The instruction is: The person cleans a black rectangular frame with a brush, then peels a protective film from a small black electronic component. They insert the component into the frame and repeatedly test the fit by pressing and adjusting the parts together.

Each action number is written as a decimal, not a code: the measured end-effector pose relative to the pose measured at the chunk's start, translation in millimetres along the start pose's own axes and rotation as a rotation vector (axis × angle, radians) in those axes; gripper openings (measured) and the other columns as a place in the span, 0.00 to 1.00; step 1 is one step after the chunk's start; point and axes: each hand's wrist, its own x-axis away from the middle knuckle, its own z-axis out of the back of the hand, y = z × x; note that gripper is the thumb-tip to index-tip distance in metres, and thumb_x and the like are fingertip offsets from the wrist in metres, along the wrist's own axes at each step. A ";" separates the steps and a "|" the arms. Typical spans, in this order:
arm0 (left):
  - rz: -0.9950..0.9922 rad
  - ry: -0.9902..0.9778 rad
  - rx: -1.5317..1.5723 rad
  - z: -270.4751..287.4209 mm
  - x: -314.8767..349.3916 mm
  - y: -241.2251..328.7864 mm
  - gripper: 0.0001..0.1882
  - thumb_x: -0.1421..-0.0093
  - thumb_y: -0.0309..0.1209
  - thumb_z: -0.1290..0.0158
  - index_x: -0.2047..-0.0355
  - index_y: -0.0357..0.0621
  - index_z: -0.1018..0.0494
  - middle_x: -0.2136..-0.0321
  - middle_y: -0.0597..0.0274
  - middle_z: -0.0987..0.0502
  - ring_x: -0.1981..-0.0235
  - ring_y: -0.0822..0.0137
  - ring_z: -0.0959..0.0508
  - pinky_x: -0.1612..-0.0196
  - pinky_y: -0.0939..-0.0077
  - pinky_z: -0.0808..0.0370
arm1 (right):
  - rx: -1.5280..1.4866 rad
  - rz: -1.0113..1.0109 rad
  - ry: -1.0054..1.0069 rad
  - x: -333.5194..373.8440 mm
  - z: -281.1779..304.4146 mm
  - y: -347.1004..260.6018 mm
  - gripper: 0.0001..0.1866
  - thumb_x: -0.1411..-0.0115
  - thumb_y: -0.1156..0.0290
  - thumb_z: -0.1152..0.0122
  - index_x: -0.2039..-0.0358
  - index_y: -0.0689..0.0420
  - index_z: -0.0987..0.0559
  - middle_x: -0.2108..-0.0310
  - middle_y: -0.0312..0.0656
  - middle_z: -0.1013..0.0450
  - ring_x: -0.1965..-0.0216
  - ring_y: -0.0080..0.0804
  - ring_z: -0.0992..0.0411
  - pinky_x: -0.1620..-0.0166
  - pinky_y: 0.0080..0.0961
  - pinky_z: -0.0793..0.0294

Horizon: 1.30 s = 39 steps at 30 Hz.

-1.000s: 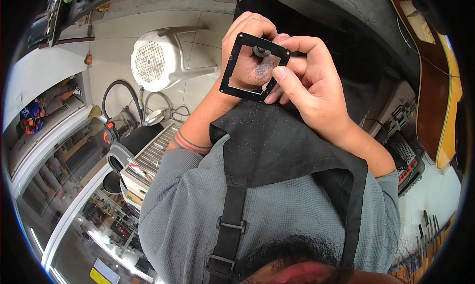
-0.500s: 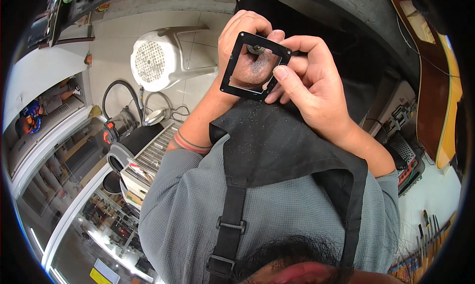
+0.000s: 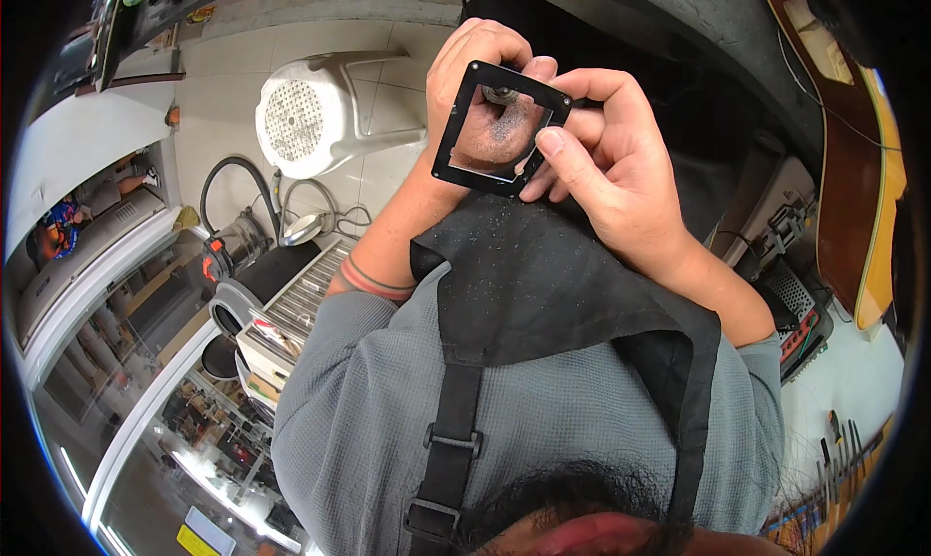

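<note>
A black, nearly square frame (image 3: pixel 472 178) with small holes at its corners is tilted in front of my chest. My right hand (image 3: pixel 611 158) pinches its right edge, the thumb on the near face and the fingers behind. My left hand (image 3: pixel 475 57) is closed behind the frame, its palm side dusted with grey specks. Through the opening shows the round metal end of a tool (image 3: pixel 501 95) in that hand; the rest of the tool is hidden. Pale specks are scattered over my black apron (image 3: pixel 543 275).
A white plastic stool (image 3: pixel 296 120) stands on the tiled floor at the left, near a black-hosed machine (image 3: pixel 233 251) and a slatted metal rack (image 3: pixel 305 299). Guitar-like wooden bodies (image 3: pixel 844 168) lean at the right. Files (image 3: pixel 842 454) stand at the lower right. A person (image 3: pixel 73 222) sits far left.
My hands and the black frame stay almost still. The person at the far left has shifted slightly.
</note>
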 end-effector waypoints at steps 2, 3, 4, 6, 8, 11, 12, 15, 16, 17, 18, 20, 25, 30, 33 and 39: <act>-0.018 0.002 0.007 -1.3 -0.3 -0.4 0.12 0.42 0.24 0.30 0.70 0.43 0.26 0.75 0.61 0.24 0.75 0.57 0.25 0.70 0.65 0.28 | 0.001 0.001 -0.002 -0.1 -0.2 -0.2 0.21 0.21 0.73 0.42 0.35 0.63 0.37 0.56 0.45 0.17 0.66 0.28 0.15 0.65 0.17 0.21; -0.026 0.002 0.010 -1.7 -0.5 -0.4 0.12 0.42 0.24 0.30 0.70 0.43 0.26 0.75 0.61 0.24 0.74 0.58 0.25 0.70 0.65 0.27 | 0.001 0.001 -0.002 -0.4 -0.5 -0.4 0.21 0.21 0.73 0.42 0.35 0.63 0.37 0.56 0.45 0.17 0.66 0.28 0.15 0.65 0.17 0.21; -0.017 0.006 0.003 -1.6 -0.3 -0.4 0.12 0.42 0.24 0.30 0.70 0.43 0.26 0.75 0.61 0.23 0.74 0.58 0.25 0.69 0.65 0.27 | 0.001 0.001 0.000 -0.6 -0.7 -0.3 0.21 0.21 0.73 0.42 0.35 0.63 0.37 0.56 0.45 0.17 0.66 0.28 0.15 0.65 0.17 0.21; 0.002 0.012 -0.011 -1.1 0.3 0.4 0.12 0.42 0.24 0.30 0.70 0.43 0.26 0.75 0.61 0.23 0.74 0.58 0.24 0.69 0.65 0.27 | -0.036 -0.005 0.033 -0.1 -2.9 -0.9 0.20 0.23 0.75 0.40 0.37 0.63 0.35 0.62 0.41 0.19 0.67 0.24 0.17 0.64 0.18 0.20; 0.021 0.011 -0.017 -0.4 0.7 2.4 0.13 0.42 0.24 0.30 0.69 0.43 0.26 0.75 0.61 0.23 0.74 0.58 0.24 0.69 0.65 0.27 | -0.034 -0.004 0.034 0.0 -2.8 -0.8 0.20 0.23 0.75 0.40 0.37 0.63 0.35 0.62 0.41 0.19 0.67 0.24 0.17 0.64 0.18 0.20; 0.007 -0.007 -0.007 -0.2 -0.1 2.4 0.13 0.43 0.25 0.30 0.69 0.43 0.26 0.74 0.61 0.23 0.74 0.57 0.24 0.69 0.65 0.27 | 0.007 0.002 -0.003 -0.5 -0.5 0.4 0.21 0.21 0.73 0.42 0.35 0.63 0.37 0.55 0.46 0.17 0.66 0.28 0.15 0.64 0.17 0.21; -0.004 -0.016 -0.001 -0.2 -0.4 2.0 0.13 0.43 0.25 0.29 0.69 0.43 0.26 0.74 0.61 0.23 0.74 0.57 0.24 0.69 0.65 0.27 | 0.007 0.002 -0.006 -0.7 -0.5 0.0 0.20 0.21 0.73 0.42 0.35 0.63 0.37 0.55 0.46 0.17 0.66 0.28 0.15 0.64 0.17 0.21; -0.026 -0.029 0.000 -2.0 -0.5 1.3 0.13 0.43 0.26 0.29 0.69 0.44 0.26 0.74 0.61 0.23 0.74 0.57 0.24 0.69 0.65 0.27 | 0.008 0.002 -0.010 -0.8 -0.3 -0.6 0.20 0.21 0.74 0.42 0.35 0.63 0.37 0.55 0.45 0.17 0.66 0.27 0.15 0.64 0.17 0.21; -0.029 -0.031 0.005 -2.1 -0.8 1.0 0.13 0.43 0.26 0.29 0.69 0.44 0.26 0.74 0.60 0.23 0.74 0.57 0.24 0.69 0.65 0.27 | 0.007 0.002 -0.011 -0.9 -0.4 -0.8 0.20 0.21 0.74 0.43 0.35 0.63 0.37 0.56 0.45 0.17 0.66 0.27 0.15 0.64 0.17 0.21; -0.033 -0.032 0.009 -2.1 -1.1 0.7 0.13 0.43 0.26 0.29 0.69 0.44 0.26 0.74 0.60 0.23 0.74 0.57 0.24 0.69 0.65 0.27 | -0.009 0.005 0.005 -0.8 -1.2 -1.0 0.20 0.22 0.75 0.42 0.36 0.63 0.36 0.59 0.43 0.18 0.66 0.26 0.16 0.64 0.18 0.20; -0.037 -0.033 0.014 -2.1 -1.4 0.5 0.13 0.43 0.26 0.29 0.69 0.44 0.26 0.74 0.60 0.23 0.74 0.57 0.24 0.69 0.65 0.27 | -0.025 0.007 0.021 -0.5 -2.5 -1.3 0.20 0.23 0.75 0.41 0.36 0.63 0.35 0.61 0.42 0.19 0.67 0.24 0.17 0.63 0.18 0.20; -0.027 -0.024 0.002 -1.9 -0.8 -0.7 0.13 0.43 0.26 0.29 0.69 0.44 0.27 0.75 0.60 0.24 0.74 0.57 0.25 0.69 0.65 0.27 | -0.044 0.010 0.042 -0.3 -3.5 -1.3 0.19 0.23 0.76 0.40 0.37 0.62 0.34 0.64 0.40 0.19 0.67 0.22 0.18 0.63 0.18 0.20; -0.007 -0.013 0.002 -1.1 -0.9 -0.4 0.13 0.42 0.25 0.30 0.69 0.43 0.27 0.75 0.60 0.24 0.75 0.57 0.25 0.69 0.65 0.28 | -0.048 0.014 0.048 -0.5 -3.1 -0.7 0.19 0.23 0.76 0.39 0.37 0.62 0.34 0.64 0.40 0.19 0.67 0.22 0.18 0.63 0.18 0.20; 0.008 0.000 -0.008 -0.9 -0.2 1.0 0.13 0.42 0.24 0.30 0.69 0.43 0.26 0.75 0.61 0.24 0.74 0.57 0.25 0.69 0.65 0.28 | -0.052 0.003 0.056 -0.2 -3.7 -0.6 0.19 0.23 0.76 0.39 0.37 0.62 0.33 0.64 0.39 0.19 0.67 0.21 0.18 0.63 0.18 0.20; 0.027 0.008 -0.008 -0.5 -0.5 0.9 0.13 0.43 0.25 0.29 0.69 0.43 0.26 0.75 0.61 0.24 0.74 0.57 0.25 0.69 0.65 0.28 | 0.002 -0.001 0.022 -0.5 -0.9 -2.1 0.20 0.22 0.75 0.42 0.36 0.63 0.36 0.58 0.44 0.18 0.66 0.25 0.16 0.63 0.18 0.20; -0.031 -0.017 -0.002 -1.7 -3.4 2.0 0.13 0.43 0.25 0.29 0.70 0.43 0.26 0.75 0.60 0.24 0.75 0.57 0.25 0.69 0.64 0.27 | 0.004 0.003 -0.002 -0.9 -0.3 -2.4 0.20 0.21 0.74 0.43 0.36 0.63 0.37 0.55 0.46 0.18 0.65 0.27 0.15 0.62 0.18 0.19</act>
